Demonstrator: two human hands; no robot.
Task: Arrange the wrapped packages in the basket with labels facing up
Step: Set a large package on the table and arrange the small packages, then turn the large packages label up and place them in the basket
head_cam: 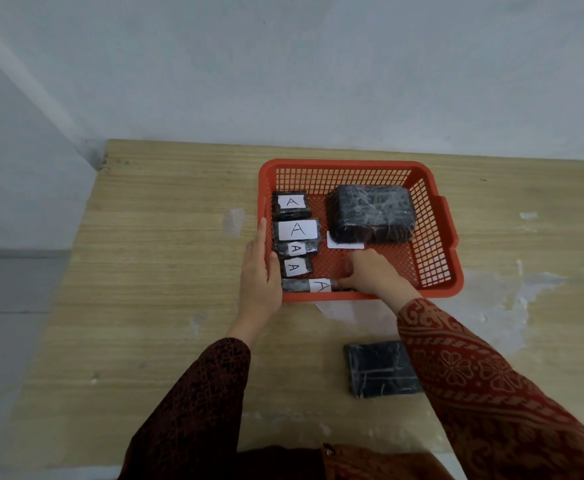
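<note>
Soft, even, dim light; faint shadows, slight overall blur, wide-angle bending at edges.

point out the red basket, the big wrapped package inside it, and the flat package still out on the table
red basket (437, 287), head view, on its near right rim.
big wrapped package (372, 211), head view, on its shiny top face.
flat package on the table (377, 368), head view, on its visible top, left of the sleeve.

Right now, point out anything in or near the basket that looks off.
The big package in the basket shows no label on top; a white label sticks out from under its near edge, so it seems label-down. One flat package lies on the table, no label showing.
</note>
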